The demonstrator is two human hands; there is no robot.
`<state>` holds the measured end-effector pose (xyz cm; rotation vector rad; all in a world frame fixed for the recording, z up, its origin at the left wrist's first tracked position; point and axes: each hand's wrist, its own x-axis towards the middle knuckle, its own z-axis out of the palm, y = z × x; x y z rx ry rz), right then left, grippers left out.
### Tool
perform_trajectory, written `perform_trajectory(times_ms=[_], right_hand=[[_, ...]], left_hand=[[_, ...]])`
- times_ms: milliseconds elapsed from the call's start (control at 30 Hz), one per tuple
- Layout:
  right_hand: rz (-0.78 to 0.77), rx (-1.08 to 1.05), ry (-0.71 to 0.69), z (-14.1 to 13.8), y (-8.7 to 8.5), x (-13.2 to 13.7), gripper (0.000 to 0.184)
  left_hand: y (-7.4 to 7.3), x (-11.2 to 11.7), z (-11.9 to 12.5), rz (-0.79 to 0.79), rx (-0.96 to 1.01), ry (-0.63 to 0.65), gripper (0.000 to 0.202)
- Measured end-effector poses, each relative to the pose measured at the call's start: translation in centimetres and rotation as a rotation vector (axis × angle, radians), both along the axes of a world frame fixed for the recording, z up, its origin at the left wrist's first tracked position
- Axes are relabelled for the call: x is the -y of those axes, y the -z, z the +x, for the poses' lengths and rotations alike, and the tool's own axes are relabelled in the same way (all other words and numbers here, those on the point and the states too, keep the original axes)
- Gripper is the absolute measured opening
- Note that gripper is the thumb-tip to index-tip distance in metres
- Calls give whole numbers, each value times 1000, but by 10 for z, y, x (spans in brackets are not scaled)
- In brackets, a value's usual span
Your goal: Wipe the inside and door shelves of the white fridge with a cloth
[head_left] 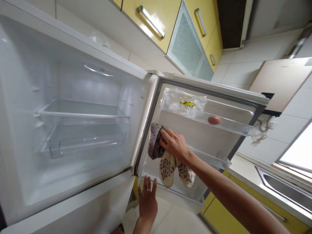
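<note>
My right hand is closed around a bunched, patterned cloth and holds it against the inner side of the open fridge door, near the hinge side. The cloth is speckled grey-brown at the top, and two cream, sock-like ends with brown markings hang below my hand. Lower down, my left hand is held up with its fingers apart, wearing a ring and holding nothing. Its fingertips are by the door's bottom shelf; whether they touch it I cannot tell.
A clear plastic bag and a brown egg sit in the upper door shelf. On the left, the fridge interior has a glass shelf and a clear drawer. Yellow cabinets hang above; a sink is at the right.
</note>
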<state>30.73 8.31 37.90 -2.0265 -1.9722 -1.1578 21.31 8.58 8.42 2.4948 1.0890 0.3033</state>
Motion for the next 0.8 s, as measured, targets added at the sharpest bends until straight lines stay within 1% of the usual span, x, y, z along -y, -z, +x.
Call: perform_trajectory(times_ms=[100, 200, 333, 433, 533, 667, 800], right_hand=[[77, -64, -32, 2, -3, 4, 28], [161, -145, -27, 6, -15, 11, 32], [231, -235, 47, 19, -38, 18, 37], [197, -162, 100, 31, -49, 26, 36], [213, -74, 118, 42, -48, 41, 34], [372, -32, 140, 63, -39, 71, 33], [530, -47, 153, 100, -33, 107, 33]], left_hand=[[13, -3, 4, 79, -6, -14, 84], [23, -6, 8, 164, -25, -25, 90], [23, -7, 9, 196, -59, -68, 94], [22, -6, 8, 202, -65, -70, 92], [20, -5, 9, 211, -80, -77, 89], [15, -3, 11, 226, -122, -85, 92], [9, -4, 8, 220, -169, -66, 90]])
